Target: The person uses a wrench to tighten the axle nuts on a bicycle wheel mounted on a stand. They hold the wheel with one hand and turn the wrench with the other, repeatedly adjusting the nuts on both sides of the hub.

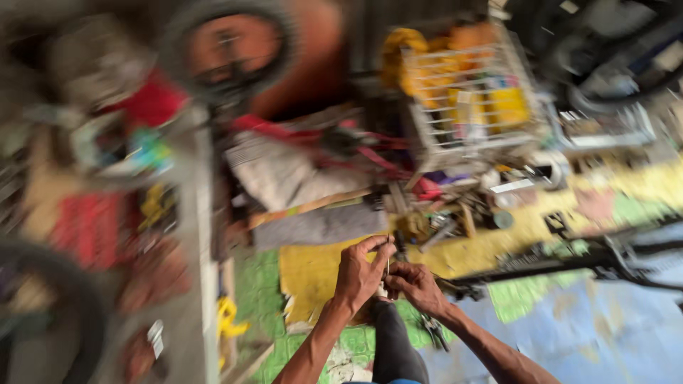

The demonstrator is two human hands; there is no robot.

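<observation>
Nearest me is my knee (393, 348) in dark cloth, rising between my forearms. Just above it my two hands meet, almost touching. My left hand (361, 274) is pinched closed, thumb and forefinger on the upper part of a thin pin (388, 264), something like a spoke or a stiff wire, standing nearly upright. My right hand (415, 283) is curled around its lower end, where a small pale piece sits; the blur hides what that piece is. So the pin is right in front of me, low in the middle of the scene, between both hands.

I judge it light and stiff, narrow enough to roll or slip between fingertips, and likely to bend if I lever it from the far tip. The sure hold seems to be close to the base with my right hand, with my left only steadying higher up.

Under my right wrist a pair of pliers (432, 331) lies on the floor (569, 327), which is blue to the right and patched green and yellow further off. Past my hands lies a scatter of tools (448, 224), and a dark bike frame (569, 262) runs off right. Further still is a white wire basket (469, 99) full of yellow things, and far left a wheel (229, 46), all badly smeared.
</observation>
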